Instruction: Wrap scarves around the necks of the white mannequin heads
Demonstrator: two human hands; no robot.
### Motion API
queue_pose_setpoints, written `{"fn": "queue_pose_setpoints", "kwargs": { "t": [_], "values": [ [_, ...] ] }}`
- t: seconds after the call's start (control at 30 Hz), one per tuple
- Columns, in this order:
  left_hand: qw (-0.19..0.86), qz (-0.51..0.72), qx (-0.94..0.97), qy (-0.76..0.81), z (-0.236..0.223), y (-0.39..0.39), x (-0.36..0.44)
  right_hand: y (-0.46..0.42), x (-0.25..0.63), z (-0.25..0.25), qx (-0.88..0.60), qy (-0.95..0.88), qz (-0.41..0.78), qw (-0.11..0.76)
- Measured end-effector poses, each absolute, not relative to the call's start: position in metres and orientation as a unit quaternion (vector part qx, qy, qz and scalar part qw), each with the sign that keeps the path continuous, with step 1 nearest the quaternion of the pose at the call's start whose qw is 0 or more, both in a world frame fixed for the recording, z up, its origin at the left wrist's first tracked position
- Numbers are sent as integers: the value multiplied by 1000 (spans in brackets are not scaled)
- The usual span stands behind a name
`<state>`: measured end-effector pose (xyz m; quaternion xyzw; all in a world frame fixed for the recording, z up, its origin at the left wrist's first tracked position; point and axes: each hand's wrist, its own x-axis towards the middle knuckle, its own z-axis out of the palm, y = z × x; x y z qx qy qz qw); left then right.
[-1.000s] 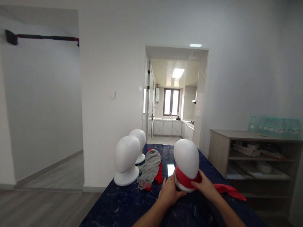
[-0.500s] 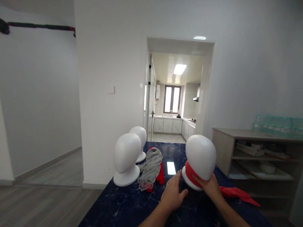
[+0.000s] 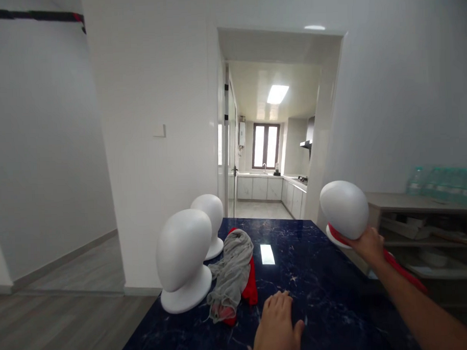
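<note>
My right hand [image 3: 368, 244] grips a white mannequin head [image 3: 344, 207] by its neck, over a red scarf [image 3: 338, 236] wrapped there. This head is tilted and appears held up at the table's right edge. A loose end of the red scarf hangs beyond my wrist. My left hand [image 3: 277, 321], fingers stretched forward and holding nothing, is over the dark blue marbled table [image 3: 298, 275]. Left of it lie a grey scarf [image 3: 231, 272] and red cloth [image 3: 250, 286], partly under the grey one.
Two more white mannequin heads, a nearer one [image 3: 184, 253] and a farther one [image 3: 210, 216], stand at the table's left side. On the right, a wooden shelf unit [image 3: 395, 200] carries several plastic bottles [image 3: 444, 185]. Past the table, a doorway opens into a kitchen.
My right hand has carried the scarf-wrapped head away to the right, toward the table edge. My left hand is now apart from it, lower in view. The camera view has shifted.
</note>
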<state>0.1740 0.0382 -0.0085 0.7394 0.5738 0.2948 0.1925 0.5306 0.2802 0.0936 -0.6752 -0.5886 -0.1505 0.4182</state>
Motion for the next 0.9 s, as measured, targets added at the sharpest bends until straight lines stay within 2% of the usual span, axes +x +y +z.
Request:
{"fn": "queue_pose_setpoints", "kwargs": {
  "t": [0.2, 0.4, 0.6, 0.8, 0.9],
  "values": [
    [208, 294, 740, 569, -8, 37, 173, 333, 453, 53, -709, -534, 16, 461],
    [211, 296, 740, 567, -1, 31, 173, 351, 413, 26, -723, -541, 65, 425],
    [191, 306, 737, 571, 2, 28, 172, 343, 400, 24, -738, -560, 42, 374],
    [168, 321, 736, 571, 6, 27, 172, 305, 395, 11, -720, -594, -103, 342],
    [158, 322, 741, 569, 7, 28, 171, 272, 395, -2, -728, -616, -111, 282]
  ]
}}
